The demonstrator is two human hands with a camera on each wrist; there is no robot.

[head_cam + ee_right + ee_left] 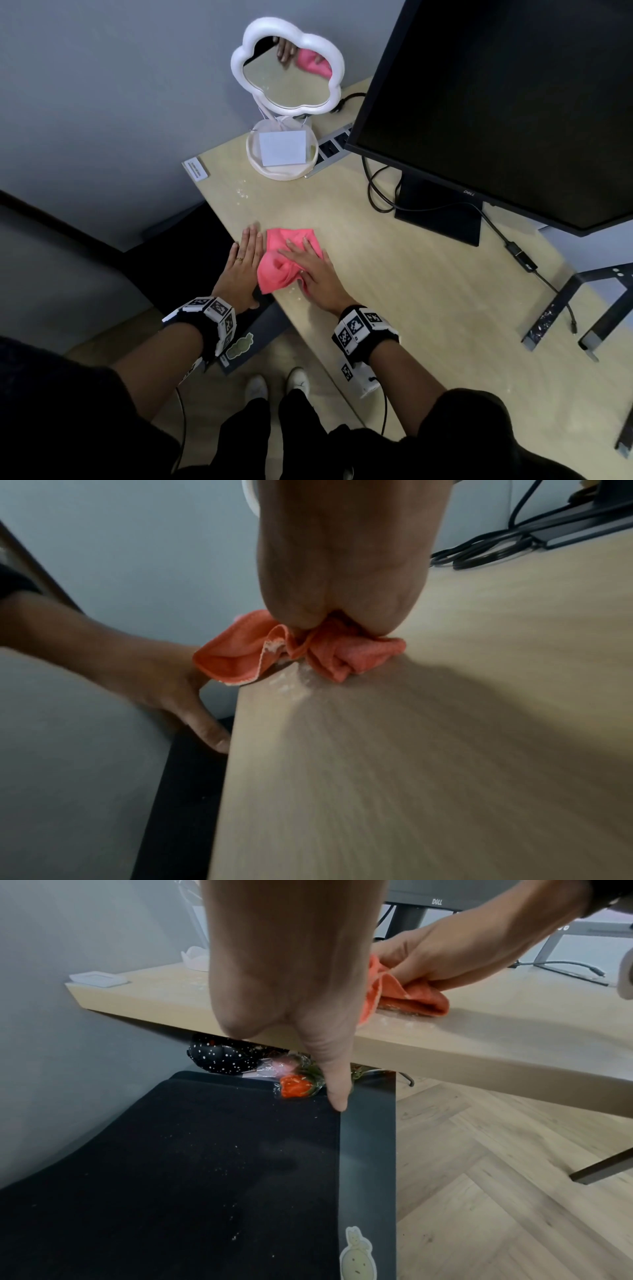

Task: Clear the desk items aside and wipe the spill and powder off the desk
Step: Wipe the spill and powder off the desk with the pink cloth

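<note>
A crumpled pink cloth (286,260) lies near the left edge of the light wooden desk (411,308). My right hand (310,269) presses down on it with fingers spread and straight. White powder (294,685) sits on the desk just in front of the cloth, and more specks (241,192) lie farther back near the mirror base. My left hand (245,262) is flat, palm down, right beside the desk edge and next to the cloth, holding nothing. In the left wrist view its thumb (337,1085) points down below the desk edge.
A cloud-shaped mirror (287,68) stands at the back on a round base (253,154). A power strip (334,147), a monitor (496,102) and cables (376,192) are at the right. A small white tray (196,169) sits at the corner. A black surface (171,1164) lies below the desk edge.
</note>
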